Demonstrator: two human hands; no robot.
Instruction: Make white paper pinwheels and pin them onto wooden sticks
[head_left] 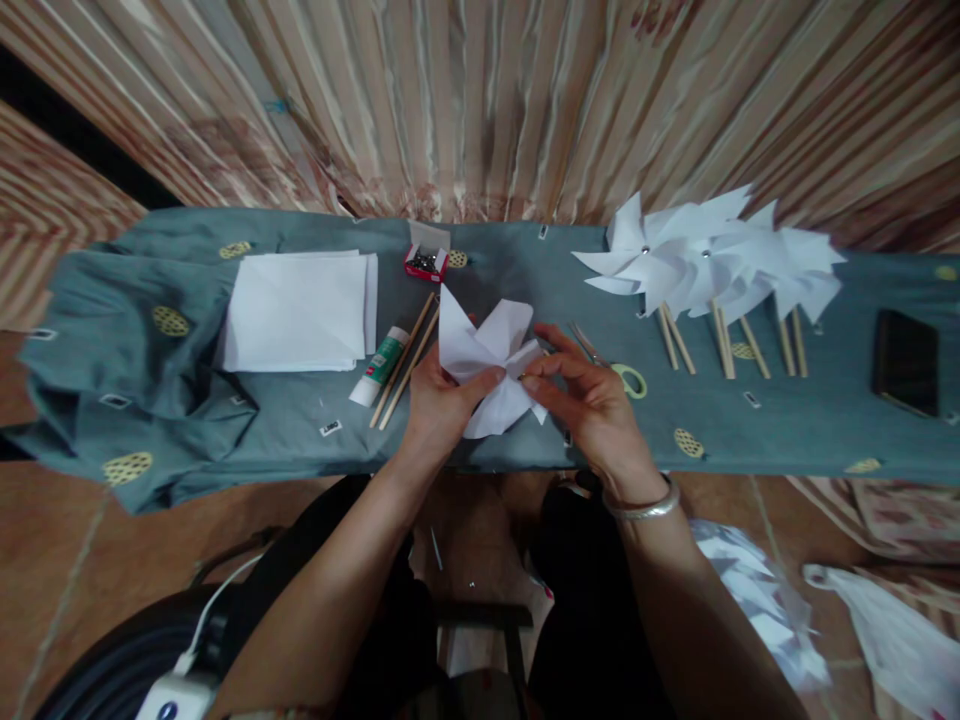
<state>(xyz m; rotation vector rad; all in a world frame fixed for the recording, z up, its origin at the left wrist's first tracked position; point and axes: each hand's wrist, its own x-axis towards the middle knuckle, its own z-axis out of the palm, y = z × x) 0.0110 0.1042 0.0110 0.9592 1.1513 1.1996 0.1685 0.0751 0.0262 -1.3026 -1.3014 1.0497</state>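
A folded white paper pinwheel (487,355) is held over the near edge of a table with a grey-green cloth (787,430). My left hand (439,400) grips it from the left with the thumb pressed on its centre. My right hand (592,395) pinches the centre from the right, fingers closed. Two wooden sticks (405,360) and a glue stick (381,365) lie just left of my left hand. Scissors with a yellow-green handle (619,372) lie behind my right hand.
A stack of white paper sheets (300,310) lies at the left. A small red box of pins (426,262) sits at the back. Several finished pinwheels on sticks (712,265) lie at the right, a dark phone (906,362) beyond them. Paper scraps (757,590) litter the floor.
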